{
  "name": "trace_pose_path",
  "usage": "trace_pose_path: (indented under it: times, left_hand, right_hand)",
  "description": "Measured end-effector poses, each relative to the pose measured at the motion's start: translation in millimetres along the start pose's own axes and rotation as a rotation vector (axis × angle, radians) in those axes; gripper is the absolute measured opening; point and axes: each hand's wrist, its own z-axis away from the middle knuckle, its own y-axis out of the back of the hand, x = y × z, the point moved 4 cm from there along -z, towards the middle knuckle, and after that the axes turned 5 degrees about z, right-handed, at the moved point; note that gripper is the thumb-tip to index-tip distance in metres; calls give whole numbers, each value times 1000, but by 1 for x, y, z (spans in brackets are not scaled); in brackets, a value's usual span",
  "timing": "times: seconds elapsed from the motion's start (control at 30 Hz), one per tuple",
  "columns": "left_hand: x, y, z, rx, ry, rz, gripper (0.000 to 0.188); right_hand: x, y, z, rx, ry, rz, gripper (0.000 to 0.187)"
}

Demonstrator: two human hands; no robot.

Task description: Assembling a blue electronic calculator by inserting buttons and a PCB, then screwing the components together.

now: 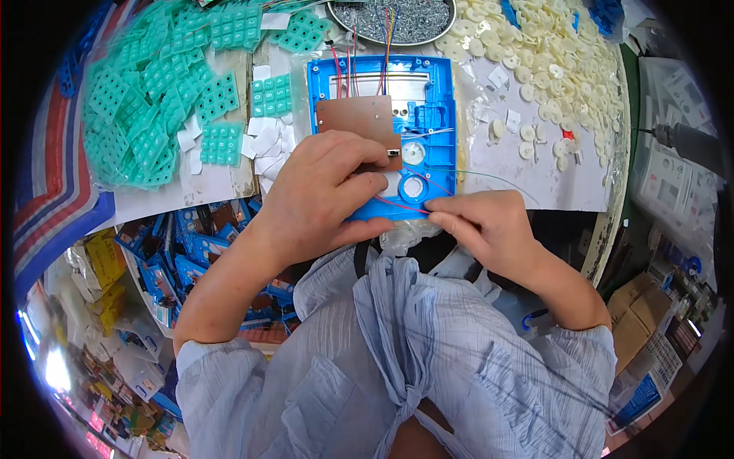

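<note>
A blue plastic housing [446, 99] lies open on the table in front of me. A brown circuit board [353, 115] rests in its left part, with a small black switch at its right edge. My left hand [325, 187] is bent over the board, fingertips closed on its lower right part, thumb low by the housing's near edge. My right hand [489, 222] pinches a thin red wire [403, 205] between thumb and index finger at the housing's near right corner. Two round white parts sit inside the housing. Several coloured wires run from its far side.
Green keypads [160, 99] are heaped at the left. Cream plastic discs [562, 69] spread over the right. A metal bowl of screws [394, 23] stands behind the housing. White paper pieces [269, 145] lie left of it. More blue housings [195, 249] fill a space below the table. A dark pointed tool [688, 145] juts in right.
</note>
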Motion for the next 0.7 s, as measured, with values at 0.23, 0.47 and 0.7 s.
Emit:
trace_pose_path:
  times: [0.23,0.47,0.7]
  left_hand:
    - [13,-6,3,-32,-18,-89,48]
    - [37,-34,8,-138,-53,-171,58]
    - [42,-39,8,-164,-112,-292,45]
  right_hand:
    - [16,-1,9,-5,209,153,23]
    - [22,0,9,-198,-321,-426,22]
    - [9,9,-7,-325,-516,-449,19]
